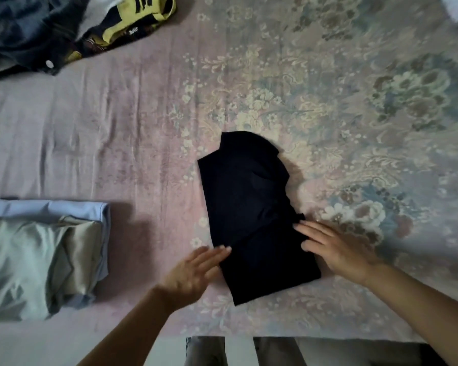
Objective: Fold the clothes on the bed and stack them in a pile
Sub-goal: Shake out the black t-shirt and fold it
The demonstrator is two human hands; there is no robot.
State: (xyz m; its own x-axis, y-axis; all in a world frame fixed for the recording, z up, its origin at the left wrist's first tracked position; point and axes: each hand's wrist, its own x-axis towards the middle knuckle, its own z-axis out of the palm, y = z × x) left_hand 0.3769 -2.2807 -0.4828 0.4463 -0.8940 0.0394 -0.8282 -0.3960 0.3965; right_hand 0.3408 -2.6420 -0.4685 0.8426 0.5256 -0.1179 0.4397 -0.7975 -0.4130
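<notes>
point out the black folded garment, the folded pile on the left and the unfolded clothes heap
black folded garment (245, 204): head view, middle of its upper panel
folded pile (32, 249): head view, the pale green top piece
unfolded clothes heap (24, 33): head view, the dark denim at top left

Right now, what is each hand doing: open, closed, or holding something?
Left hand: open, straight fingers at the black garment's edge.
Right hand: open, flat on the garment, holding nothing.
</notes>
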